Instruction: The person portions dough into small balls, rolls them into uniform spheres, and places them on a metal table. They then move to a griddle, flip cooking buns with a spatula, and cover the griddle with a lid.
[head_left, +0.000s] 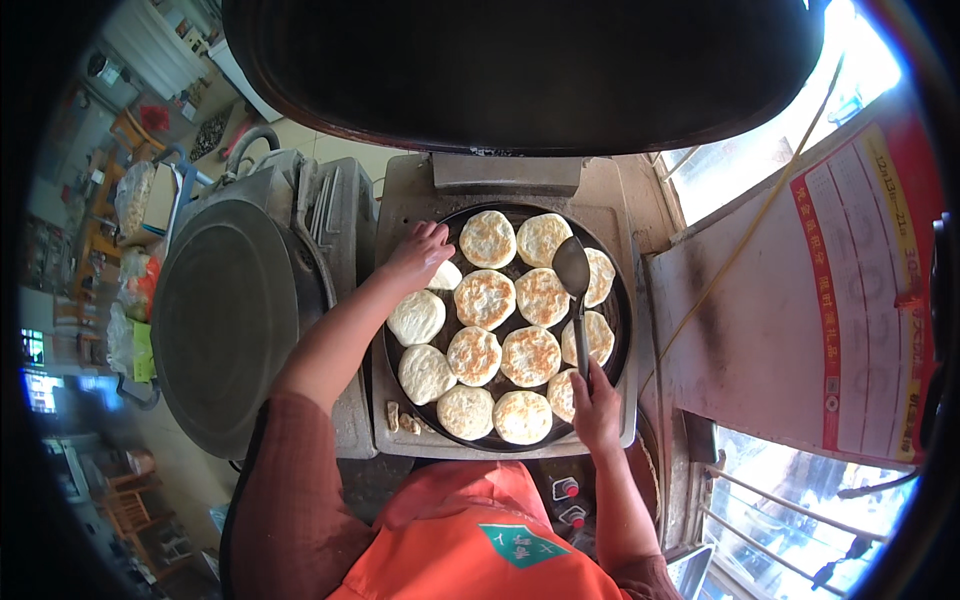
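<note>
Many round flatbreads, several browned on top, lie on a round dark griddle (621, 360) in front of me. My right hand (598, 401) grips the handle of a metal ladle (572, 266), its bowl over the breads at the upper right. My left hand (421, 257) is at the griddle's upper left edge, its fingers on a pale flatbread (445, 276) that they partly cover; whether they pinch it is hard to tell. Just below lies another pale flatbread (417, 317). A browned flatbread (484, 300) sits near the middle.
Over the far side hangs a large dark raised lid (525, 82). A second round cooker with a closed lid (225, 322) stands at the left. Small bread-like scraps (409, 424) lie by the griddle's near left edge. A printed poster (855, 300) and windows are at the right.
</note>
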